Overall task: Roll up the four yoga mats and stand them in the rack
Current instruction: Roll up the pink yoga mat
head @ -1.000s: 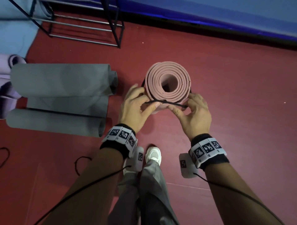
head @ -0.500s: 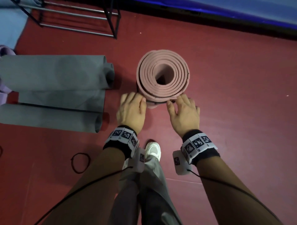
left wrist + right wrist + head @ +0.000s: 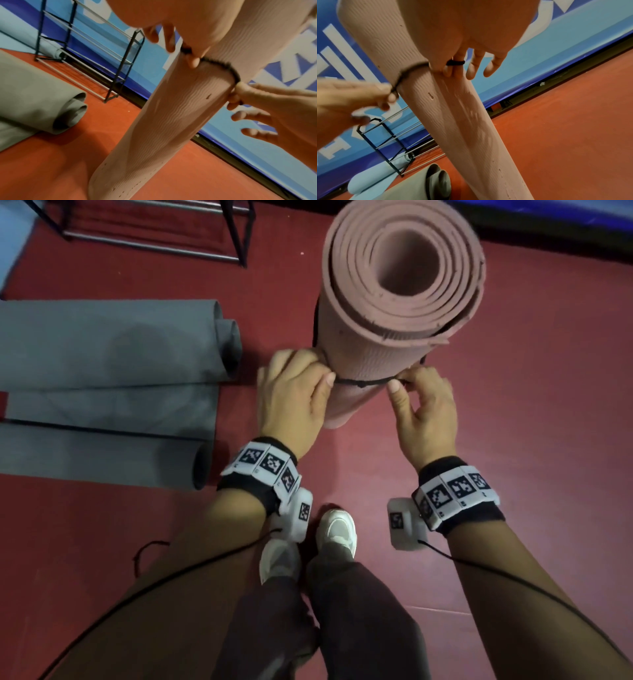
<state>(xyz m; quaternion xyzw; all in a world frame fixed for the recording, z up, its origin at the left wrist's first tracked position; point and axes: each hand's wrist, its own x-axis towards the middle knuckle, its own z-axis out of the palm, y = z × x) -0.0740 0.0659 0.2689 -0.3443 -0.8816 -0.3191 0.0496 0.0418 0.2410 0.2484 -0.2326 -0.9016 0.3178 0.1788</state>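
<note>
Floor: red flooring (image 3: 513,440), blue padded wall (image 3: 154,65) behind.
Rack: black metal rack (image 3: 236,237) at top left, well apart from hands.
Grey mat: grey mat (image 3: 102,392) lies on floor left of hands, both ends rolled inward.
Left hand: left hand (image 3: 291,398) at left side of pink mat, fingers curled, pinching black elastic band (image 3: 363,381); thumb tip on band.
Pink mat: rolled pink mat (image 3: 394,302) stands upright on floor between the hands, open spiral end toward head camera.
Band: wraps the roll partway down, stretched taut between both hands.
Right hand: right hand (image 3: 424,412) at right side of roll, thumb and index finger pinching band, other fingers loose and spread.
Change: half a second ago both hands lay low at roll's base with band not visible; now band is pulled across near side; roll top much closer to camera.
Pose: both forearms reach forward, palms down, wrists level.
</note>
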